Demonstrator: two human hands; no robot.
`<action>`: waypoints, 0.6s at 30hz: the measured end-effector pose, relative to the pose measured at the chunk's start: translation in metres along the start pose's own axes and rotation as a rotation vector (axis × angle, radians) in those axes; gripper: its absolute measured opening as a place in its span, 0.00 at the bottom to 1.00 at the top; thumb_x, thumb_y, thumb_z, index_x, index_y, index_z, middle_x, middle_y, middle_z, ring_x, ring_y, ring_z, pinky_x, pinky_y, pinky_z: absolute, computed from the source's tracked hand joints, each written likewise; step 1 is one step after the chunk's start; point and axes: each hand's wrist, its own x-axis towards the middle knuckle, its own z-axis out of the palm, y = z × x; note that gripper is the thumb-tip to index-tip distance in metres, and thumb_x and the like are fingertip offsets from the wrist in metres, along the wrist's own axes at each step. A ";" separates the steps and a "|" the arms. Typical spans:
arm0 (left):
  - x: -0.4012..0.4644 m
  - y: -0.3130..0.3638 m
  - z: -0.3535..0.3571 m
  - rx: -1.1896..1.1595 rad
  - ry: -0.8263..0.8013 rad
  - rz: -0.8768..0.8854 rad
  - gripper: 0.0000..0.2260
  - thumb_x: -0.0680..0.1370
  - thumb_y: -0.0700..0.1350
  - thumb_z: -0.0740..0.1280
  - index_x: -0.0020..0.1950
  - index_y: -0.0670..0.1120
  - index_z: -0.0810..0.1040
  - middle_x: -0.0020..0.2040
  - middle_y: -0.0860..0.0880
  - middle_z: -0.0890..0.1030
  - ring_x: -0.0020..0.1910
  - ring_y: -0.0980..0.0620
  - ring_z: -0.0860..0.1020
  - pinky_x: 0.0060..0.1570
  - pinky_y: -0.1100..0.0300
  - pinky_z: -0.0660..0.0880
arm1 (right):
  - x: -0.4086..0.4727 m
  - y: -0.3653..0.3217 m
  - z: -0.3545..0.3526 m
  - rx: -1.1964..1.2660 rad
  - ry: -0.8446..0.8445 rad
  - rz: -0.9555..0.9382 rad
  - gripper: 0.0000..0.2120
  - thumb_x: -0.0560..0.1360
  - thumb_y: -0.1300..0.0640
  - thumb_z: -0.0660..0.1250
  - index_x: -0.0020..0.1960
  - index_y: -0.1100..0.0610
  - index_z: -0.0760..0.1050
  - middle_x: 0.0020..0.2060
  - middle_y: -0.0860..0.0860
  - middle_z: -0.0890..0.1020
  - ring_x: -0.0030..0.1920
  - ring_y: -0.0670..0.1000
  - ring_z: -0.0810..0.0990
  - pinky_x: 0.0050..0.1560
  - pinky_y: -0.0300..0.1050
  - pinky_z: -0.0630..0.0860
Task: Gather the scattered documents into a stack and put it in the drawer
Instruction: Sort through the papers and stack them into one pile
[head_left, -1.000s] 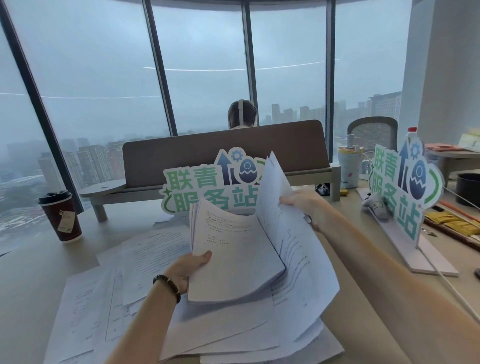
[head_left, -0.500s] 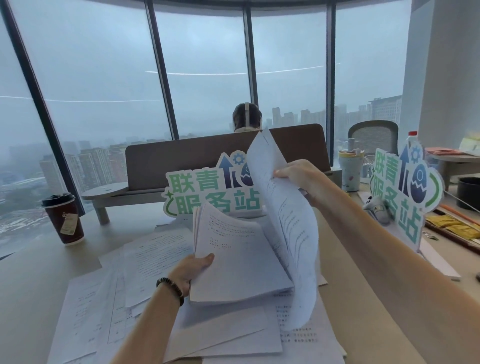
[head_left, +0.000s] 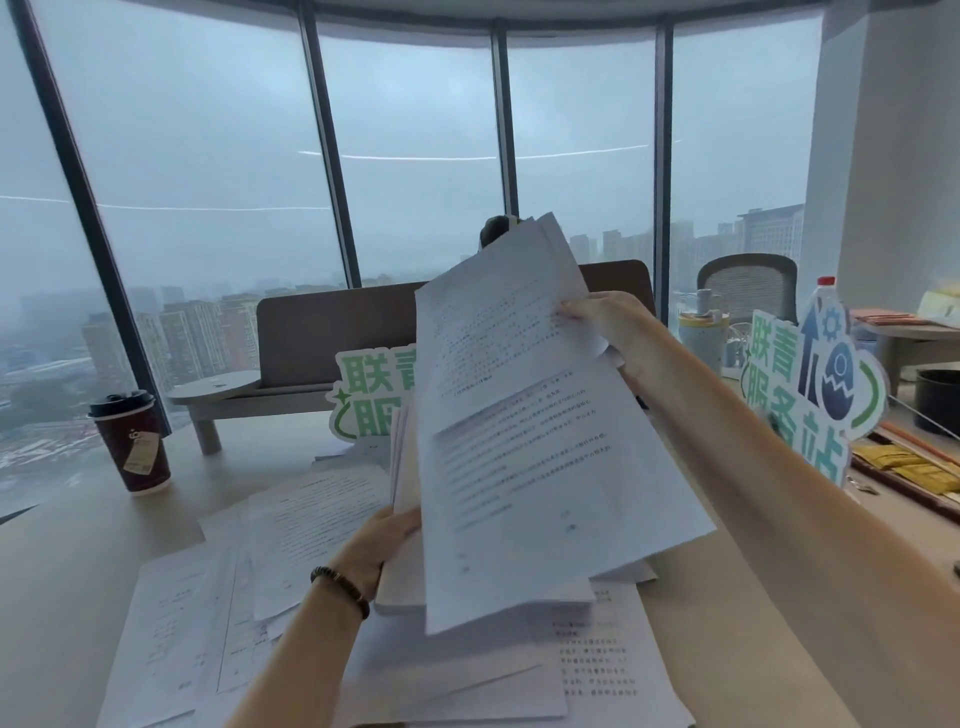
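My right hand (head_left: 605, 322) pinches a few printed sheets (head_left: 524, 415) by their upper right edge and holds them raised and tilted over the desk. Behind and below them, my left hand (head_left: 382, 540), with a bead bracelet at the wrist, grips the left edge of a thicker stack of documents (head_left: 402, 467), mostly hidden by the raised sheets. More loose documents (head_left: 291, 530) lie scattered and overlapping on the beige desk (head_left: 67, 571), to the left of and beneath my hands. No drawer is in view.
A dark red lidded paper cup (head_left: 132, 441) stands at the desk's left. Green-and-white cut-out signs stand behind the papers (head_left: 363, 395) and at the right (head_left: 810, 384). A brown divider (head_left: 332, 332), a person's head beyond it, a chair and clutter lie at the right.
My right hand has lifted its sheets from the desk's right side up and over the stack in my left hand. The left hand has stayed put.
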 end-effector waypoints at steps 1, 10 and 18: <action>-0.001 0.001 -0.001 -0.004 -0.006 0.018 0.15 0.77 0.42 0.70 0.60 0.35 0.79 0.48 0.38 0.85 0.41 0.41 0.84 0.38 0.52 0.81 | -0.001 0.005 0.000 0.021 0.012 0.008 0.03 0.79 0.59 0.68 0.51 0.57 0.78 0.44 0.54 0.81 0.37 0.53 0.82 0.23 0.42 0.78; -0.008 0.008 0.005 -0.256 -0.201 -0.019 0.15 0.81 0.49 0.61 0.59 0.41 0.80 0.55 0.39 0.84 0.47 0.42 0.85 0.44 0.49 0.84 | 0.020 0.096 0.001 0.020 0.209 0.109 0.05 0.77 0.60 0.69 0.52 0.60 0.78 0.48 0.56 0.83 0.45 0.56 0.82 0.46 0.53 0.81; -0.001 0.003 0.005 -0.096 -0.049 -0.026 0.14 0.78 0.39 0.68 0.63 0.37 0.77 0.57 0.35 0.82 0.57 0.32 0.80 0.54 0.39 0.79 | 0.034 0.152 -0.009 -0.164 0.341 0.221 0.13 0.81 0.60 0.64 0.64 0.64 0.74 0.59 0.58 0.77 0.56 0.57 0.74 0.57 0.48 0.71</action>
